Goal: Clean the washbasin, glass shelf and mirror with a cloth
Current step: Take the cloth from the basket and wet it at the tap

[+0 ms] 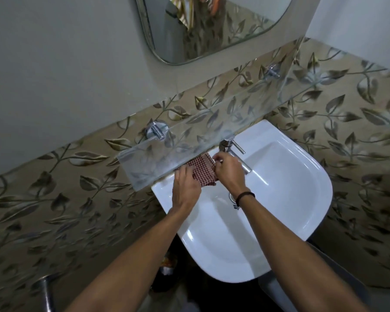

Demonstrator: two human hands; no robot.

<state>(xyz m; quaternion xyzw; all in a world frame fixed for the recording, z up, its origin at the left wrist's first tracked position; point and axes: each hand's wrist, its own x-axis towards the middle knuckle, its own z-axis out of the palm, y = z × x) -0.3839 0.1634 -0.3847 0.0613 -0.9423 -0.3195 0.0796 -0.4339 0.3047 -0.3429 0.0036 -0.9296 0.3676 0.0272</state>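
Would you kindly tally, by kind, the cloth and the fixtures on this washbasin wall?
washbasin: 1
glass shelf: 1
mirror: 1
tap: 1
shelf brackets: 2
cloth: 1
Total: 7

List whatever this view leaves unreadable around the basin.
Head view only:
- mirror: top cut off by the frame edge.
- cloth: far end blurred behind the glass shelf; rest partly covered by left hand and right hand.
- drain: mostly hidden by the right wrist.
- under the washbasin: too dark.
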